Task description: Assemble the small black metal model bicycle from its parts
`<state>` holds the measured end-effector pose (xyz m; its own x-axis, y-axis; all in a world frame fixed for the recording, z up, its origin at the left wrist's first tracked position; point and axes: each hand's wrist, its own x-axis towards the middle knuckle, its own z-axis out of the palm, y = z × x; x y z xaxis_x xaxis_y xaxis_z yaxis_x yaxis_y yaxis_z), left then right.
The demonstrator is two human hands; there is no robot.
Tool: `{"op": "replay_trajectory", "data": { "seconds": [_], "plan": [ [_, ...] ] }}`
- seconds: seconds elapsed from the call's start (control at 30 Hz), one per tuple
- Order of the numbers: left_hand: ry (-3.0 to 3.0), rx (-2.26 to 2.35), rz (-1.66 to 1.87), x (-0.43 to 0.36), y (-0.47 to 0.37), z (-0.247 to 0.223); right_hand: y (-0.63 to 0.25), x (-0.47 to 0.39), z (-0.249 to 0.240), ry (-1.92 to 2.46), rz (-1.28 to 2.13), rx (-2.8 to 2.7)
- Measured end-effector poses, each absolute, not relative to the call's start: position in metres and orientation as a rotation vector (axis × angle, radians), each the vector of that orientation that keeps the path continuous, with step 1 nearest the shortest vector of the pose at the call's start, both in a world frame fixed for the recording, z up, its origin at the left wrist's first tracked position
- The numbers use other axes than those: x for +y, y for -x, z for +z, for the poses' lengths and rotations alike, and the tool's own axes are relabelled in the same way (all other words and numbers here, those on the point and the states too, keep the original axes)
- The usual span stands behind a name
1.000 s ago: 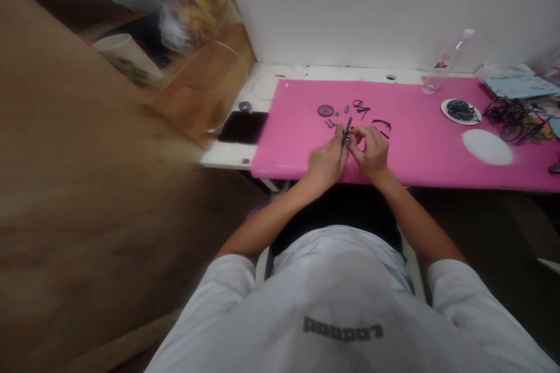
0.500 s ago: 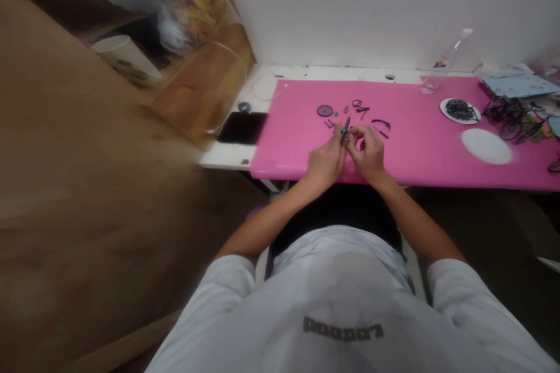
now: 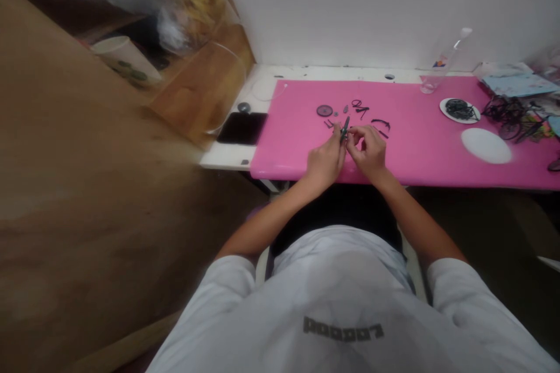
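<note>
Over the pink mat [image 3: 297, 145], my left hand [image 3: 326, 158] is closed on a slim dark part [image 3: 345, 126] that points up and away. Close beside it, my right hand [image 3: 368, 148] has thumb and forefinger pinched together at the dark part's lower end; what is between those fingertips is too small to name. Just beyond the hands lie a dark round wheel [image 3: 324, 111], small grey pieces and a black piece with a ring [image 3: 357, 104]. A curved black strip [image 3: 380, 123] rests to the right of my right hand.
On the right are a white plate of black parts [image 3: 444, 103], a white disc [image 3: 486, 146], a clear bottle [image 3: 445, 64] and a tangle of small black bicycles [image 3: 510, 119]. A black phone-like slab [image 3: 242, 128] lies left of the mat, near a wooden board [image 3: 201, 84].
</note>
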<state>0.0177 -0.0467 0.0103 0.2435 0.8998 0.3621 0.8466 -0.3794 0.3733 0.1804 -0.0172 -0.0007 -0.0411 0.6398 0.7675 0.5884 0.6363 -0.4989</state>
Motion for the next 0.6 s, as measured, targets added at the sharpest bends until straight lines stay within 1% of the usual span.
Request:
{"op": "replay_trajectory", "data": {
  "seconds": [0.37,0.6],
  "plan": [
    [-2.398,1.663,0.832,-0.0471,-0.0181,0.0108,-0.1834,-0.0153,-0.0014,0.999,-0.041,-1.737],
    [-2.380,1.690,0.780,-0.0459,-0.0184,0.0102,-0.1804,-0.0166,-0.0023,1.034,0.071,-1.693]
  ]
}}
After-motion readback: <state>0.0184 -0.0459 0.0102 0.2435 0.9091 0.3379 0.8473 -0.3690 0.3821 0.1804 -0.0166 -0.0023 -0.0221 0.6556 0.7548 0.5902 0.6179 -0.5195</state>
